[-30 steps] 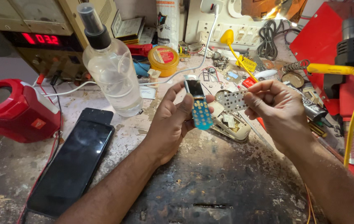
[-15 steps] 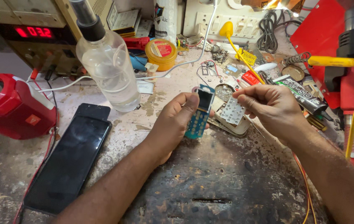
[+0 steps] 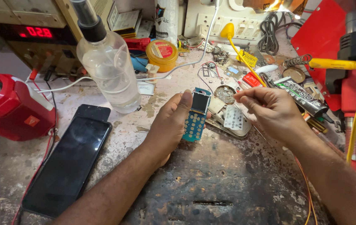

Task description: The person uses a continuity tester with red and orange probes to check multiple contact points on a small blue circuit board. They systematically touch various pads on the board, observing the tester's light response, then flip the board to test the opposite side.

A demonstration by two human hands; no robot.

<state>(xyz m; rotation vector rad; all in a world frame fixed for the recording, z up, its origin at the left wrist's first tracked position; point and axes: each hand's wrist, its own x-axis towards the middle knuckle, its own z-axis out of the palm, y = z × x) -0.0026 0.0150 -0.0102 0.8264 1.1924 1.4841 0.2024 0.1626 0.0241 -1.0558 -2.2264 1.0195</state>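
Left hand (image 3: pixel 167 125): grip closed on blue phone circuit board (image 3: pixel 196 116), upright above bench (image 3: pixel 228 183). Right hand (image 3: pixel 271 110): fingers pinched shut, contents indiscernible; white keypad (image 3: pixel 233 118) just below, right of board.

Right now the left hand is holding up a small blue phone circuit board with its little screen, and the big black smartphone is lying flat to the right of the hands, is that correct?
Not quite. The left hand does hold the blue circuit board, but the head view shows the black smartphone lying flat to the left of the hands, beside the red device.
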